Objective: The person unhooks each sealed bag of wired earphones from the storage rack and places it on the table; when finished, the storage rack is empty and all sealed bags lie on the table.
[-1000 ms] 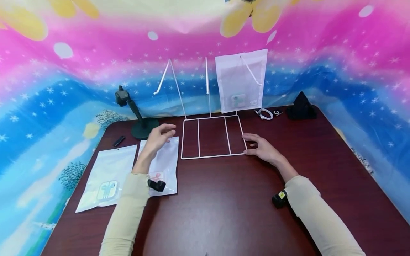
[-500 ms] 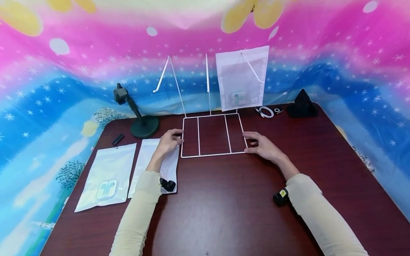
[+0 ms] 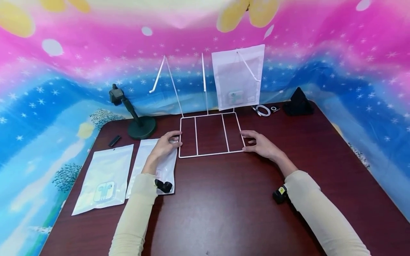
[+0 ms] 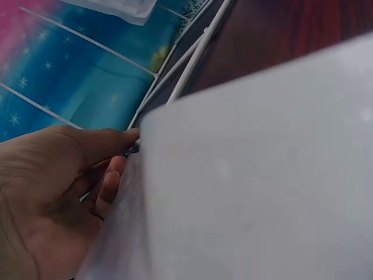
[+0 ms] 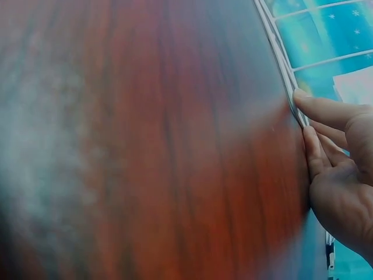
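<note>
- The worktop (image 3: 208, 202) carries it all; hours are read from the rack's base, 12 being farthest from the person.
- The white wire rack (image 3: 211, 154) sits mid-worktop, its uprights rising at 12.
- At 1 o'clock a hung pouch (image 3: 237, 73) hangs on a rack arm — a pale case (image 3: 236, 96) shows low inside.
- At 8, an outer pouch (image 3: 107, 170) lies flat, earphones in a case (image 3: 104, 192) visible within; the inner pouch (image 3: 166, 165) beside it is partly covered, contents unclear.
- The hands are apart: left hand (image 3: 164, 145) at 9, right hand (image 3: 261, 145) at 3, fingertips on the rack's side rails — clamped or merely touching, I cannot tell.
</note>
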A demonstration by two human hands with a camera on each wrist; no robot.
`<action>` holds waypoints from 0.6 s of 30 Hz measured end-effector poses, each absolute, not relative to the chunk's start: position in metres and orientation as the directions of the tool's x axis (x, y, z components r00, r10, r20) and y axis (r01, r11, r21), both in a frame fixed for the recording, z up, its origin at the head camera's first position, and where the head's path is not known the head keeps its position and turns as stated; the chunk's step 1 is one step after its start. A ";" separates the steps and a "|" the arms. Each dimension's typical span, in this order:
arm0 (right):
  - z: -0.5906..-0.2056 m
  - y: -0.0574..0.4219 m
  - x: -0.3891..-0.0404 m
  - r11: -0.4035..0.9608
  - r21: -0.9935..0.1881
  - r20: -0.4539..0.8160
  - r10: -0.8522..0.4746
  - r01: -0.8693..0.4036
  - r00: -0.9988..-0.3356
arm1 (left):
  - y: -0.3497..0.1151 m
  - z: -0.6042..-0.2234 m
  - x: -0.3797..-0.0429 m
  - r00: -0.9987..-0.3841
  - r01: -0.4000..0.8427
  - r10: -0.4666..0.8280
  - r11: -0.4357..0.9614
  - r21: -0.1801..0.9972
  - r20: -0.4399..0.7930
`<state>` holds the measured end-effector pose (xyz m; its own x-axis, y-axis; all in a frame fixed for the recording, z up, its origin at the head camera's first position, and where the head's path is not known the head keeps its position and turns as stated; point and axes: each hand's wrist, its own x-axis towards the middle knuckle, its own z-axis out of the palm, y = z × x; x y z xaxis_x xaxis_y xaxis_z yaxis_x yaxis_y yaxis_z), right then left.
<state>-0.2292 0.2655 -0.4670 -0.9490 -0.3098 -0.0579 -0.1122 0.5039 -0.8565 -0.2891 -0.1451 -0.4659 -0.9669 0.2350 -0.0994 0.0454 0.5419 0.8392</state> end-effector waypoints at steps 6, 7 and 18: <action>-0.462 0.269 -0.234 0.452 -0.890 -0.102 -0.320 -0.057 -0.942 | -0.146 -0.466 -0.289 -0.966 0.048 0.240 0.530 0.846 -0.095; -0.460 0.270 -0.235 0.433 -0.900 -0.108 -0.326 -0.046 -0.939 | -0.146 -0.466 -0.288 -0.967 0.045 0.237 0.528 0.848 -0.096; -0.401 0.282 -0.267 0.190 -0.981 0.030 -0.037 -0.036 -0.999 | -0.143 -0.465 -0.285 -0.974 0.041 0.208 0.537 0.843 -0.086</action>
